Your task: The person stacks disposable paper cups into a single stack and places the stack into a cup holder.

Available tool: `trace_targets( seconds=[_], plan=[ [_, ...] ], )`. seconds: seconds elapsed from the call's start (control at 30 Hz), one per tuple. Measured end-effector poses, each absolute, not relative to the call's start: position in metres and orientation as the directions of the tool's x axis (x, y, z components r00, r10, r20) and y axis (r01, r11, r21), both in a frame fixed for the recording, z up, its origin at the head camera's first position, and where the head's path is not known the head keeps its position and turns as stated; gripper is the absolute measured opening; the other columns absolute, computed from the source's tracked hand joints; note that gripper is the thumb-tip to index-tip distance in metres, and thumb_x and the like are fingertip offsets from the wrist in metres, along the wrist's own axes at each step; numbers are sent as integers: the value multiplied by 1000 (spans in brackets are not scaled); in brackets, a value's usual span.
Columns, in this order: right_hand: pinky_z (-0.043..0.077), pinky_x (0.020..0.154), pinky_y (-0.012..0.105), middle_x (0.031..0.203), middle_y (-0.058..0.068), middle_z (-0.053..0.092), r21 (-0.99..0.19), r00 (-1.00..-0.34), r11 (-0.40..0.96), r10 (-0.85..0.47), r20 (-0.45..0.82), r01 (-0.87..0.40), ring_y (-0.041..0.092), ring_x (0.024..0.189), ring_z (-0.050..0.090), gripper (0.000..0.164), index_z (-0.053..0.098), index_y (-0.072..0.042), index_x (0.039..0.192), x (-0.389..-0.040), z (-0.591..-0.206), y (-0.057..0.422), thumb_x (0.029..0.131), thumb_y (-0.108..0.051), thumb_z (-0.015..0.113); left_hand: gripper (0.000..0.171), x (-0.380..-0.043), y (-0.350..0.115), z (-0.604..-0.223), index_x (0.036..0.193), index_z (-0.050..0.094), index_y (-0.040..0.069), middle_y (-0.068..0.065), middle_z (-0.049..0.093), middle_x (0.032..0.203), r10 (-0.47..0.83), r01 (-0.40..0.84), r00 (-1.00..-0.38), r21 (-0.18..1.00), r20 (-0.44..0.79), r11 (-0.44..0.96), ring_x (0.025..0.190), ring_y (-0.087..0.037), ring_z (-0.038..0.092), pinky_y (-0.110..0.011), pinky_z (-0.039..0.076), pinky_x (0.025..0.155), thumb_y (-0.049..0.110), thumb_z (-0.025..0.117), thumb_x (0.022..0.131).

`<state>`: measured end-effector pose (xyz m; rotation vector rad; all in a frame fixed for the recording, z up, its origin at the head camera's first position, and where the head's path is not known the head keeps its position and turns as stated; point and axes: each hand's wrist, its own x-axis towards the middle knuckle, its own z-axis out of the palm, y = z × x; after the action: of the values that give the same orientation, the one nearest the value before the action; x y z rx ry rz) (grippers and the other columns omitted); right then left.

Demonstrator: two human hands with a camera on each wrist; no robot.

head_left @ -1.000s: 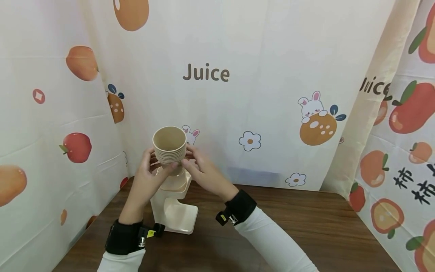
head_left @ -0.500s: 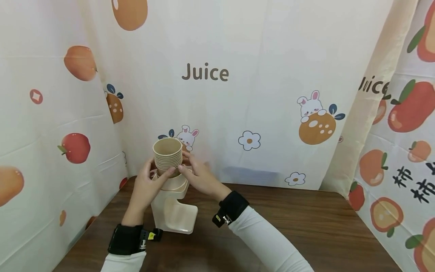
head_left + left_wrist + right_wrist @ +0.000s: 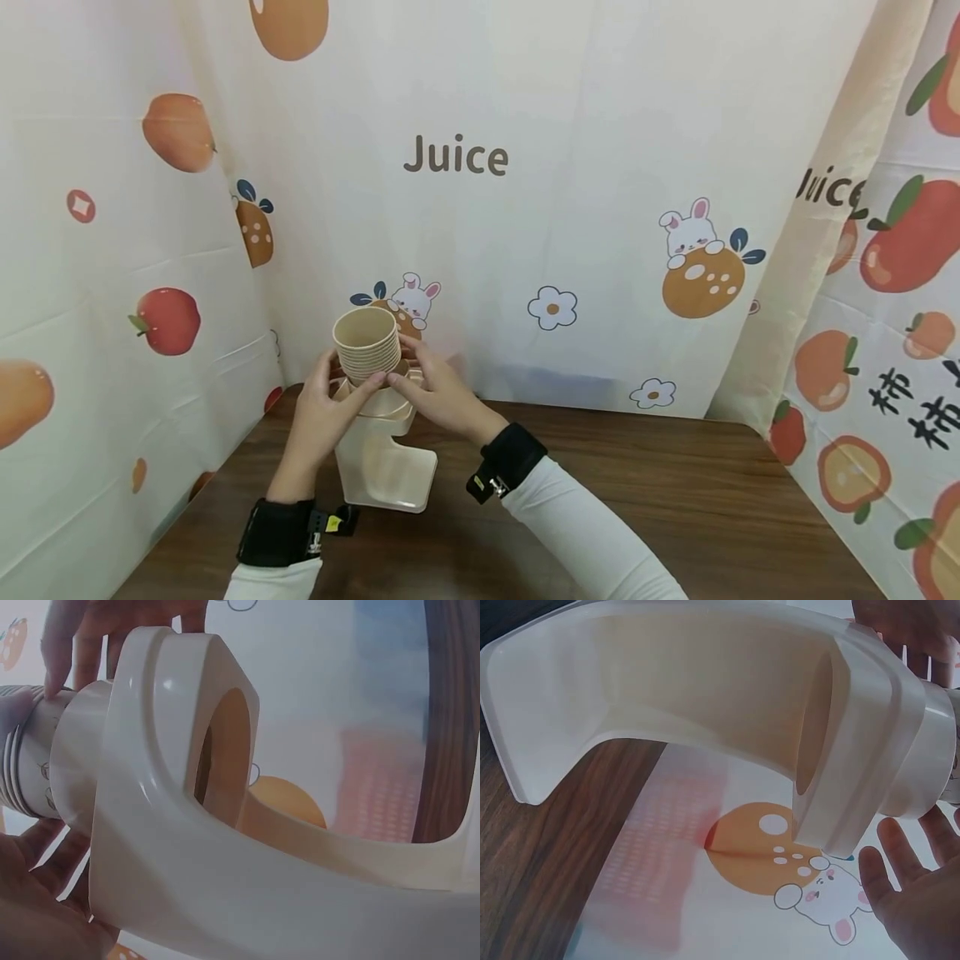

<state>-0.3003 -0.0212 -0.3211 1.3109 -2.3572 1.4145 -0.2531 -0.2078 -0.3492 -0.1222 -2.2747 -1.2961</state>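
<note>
A stack of beige paper cups (image 3: 367, 346) stands mouth up, tilted slightly left, over the round collar of a cream cup-dispenser stand (image 3: 386, 471). My left hand (image 3: 322, 421) holds the stack from the left, its thumb on the near side. From the right, my right hand (image 3: 442, 392) holds it too, the two thumb tips nearly meeting in front. In the left wrist view the lowest cup (image 3: 46, 761) enters the collar (image 3: 79, 750). The stand's opening (image 3: 817, 724) shows in the right wrist view, with right-hand fingers (image 3: 900, 851) beside the collar.
The stand rests on a dark wooden table (image 3: 600, 492), near its back left. Behind it hangs a white fruit-print curtain (image 3: 480, 233), with more printed cloth on the left (image 3: 97, 250) and right (image 3: 885, 333) sides.
Both hands have lowered the cup stack into the stand's collar. The stack has shifted a little left and now leans slightly. The stand has stayed in place.
</note>
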Motion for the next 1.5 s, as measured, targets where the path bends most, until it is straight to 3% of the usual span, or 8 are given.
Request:
trace_targets(
  seconds=[0.2, 0.37, 0.5, 0.57, 0.97, 1.23, 1.37, 1.5],
  plan=[
    [42, 98, 45, 133, 5, 48, -635, -613, 220, -608, 504, -740, 12, 120, 42, 59, 27, -21, 144, -315, -338, -25, 94, -39, 53, 77, -251, -207, -351, 143, 32, 14, -16, 41, 134, -155, 313, -869, 764, 470, 564, 119, -31, 39, -64, 37, 94, 49, 64, 83],
    [47, 89, 41, 135, 6, 44, -586, -645, 323, -583, 495, -743, 16, 108, 47, 59, 33, -16, 141, -315, -347, -24, 93, -48, 48, 80, -249, -207, -356, 142, 31, 4, -22, 35, 134, -127, 318, -867, 732, 481, 603, 122, -35, 33, -66, 34, 95, 46, 65, 84],
    [46, 92, 43, 134, 6, 46, -585, -650, 333, -579, 492, -739, 15, 108, 48, 58, 37, -12, 139, -317, -352, -24, 94, -47, 47, 78, -250, -205, -358, 142, 30, 4, -24, 37, 131, -123, 358, -844, 720, 522, 595, 120, -37, 35, -66, 36, 93, 41, 66, 84],
    [41, 99, 44, 135, 4, 47, -593, -652, 328, -581, 488, -736, 13, 120, 40, 57, 38, -12, 139, -318, -354, -23, 95, -47, 46, 76, -250, -205, -358, 142, 30, 5, -23, 38, 130, -130, 360, -842, 724, 524, 588, 119, -37, 37, -66, 36, 92, 41, 66, 84],
    [39, 101, 48, 139, 3, 43, -675, -695, 304, -575, 432, -672, 11, 126, 36, 62, 34, -16, 141, -319, -349, -21, 91, -49, 52, 78, -251, -206, -354, 142, 26, 2, -25, 34, 136, -88, 352, -875, 749, 477, 561, 119, -39, 36, -67, 35, 93, 43, 63, 86],
    [46, 93, 44, 135, 8, 48, -776, -704, 190, -586, 402, -602, 11, 114, 50, 60, 27, -20, 145, -319, -335, -26, 94, -42, 52, 76, -256, -207, -344, 145, 23, 8, -20, 33, 142, -94, 360, -882, 789, 462, 498, 124, -38, 34, -64, 31, 100, 45, 58, 89],
    [48, 91, 38, 136, 8, 48, -767, -718, 237, -585, 377, -596, 10, 111, 52, 61, 30, -19, 144, -317, -331, -26, 93, -44, 52, 75, -257, -208, -343, 144, 25, 9, -18, 34, 143, -99, 344, -888, 792, 449, 504, 125, -37, 35, -64, 30, 100, 46, 59, 88],
    [45, 95, 42, 135, 4, 48, -728, -722, 292, -574, 385, -620, 9, 116, 47, 62, 34, -19, 142, -318, -331, -24, 91, -50, 53, 74, -256, -209, -344, 144, 25, 7, -19, 33, 143, -81, 355, -888, 787, 453, 504, 124, -37, 34, -64, 32, 99, 44, 59, 89]
  ],
)
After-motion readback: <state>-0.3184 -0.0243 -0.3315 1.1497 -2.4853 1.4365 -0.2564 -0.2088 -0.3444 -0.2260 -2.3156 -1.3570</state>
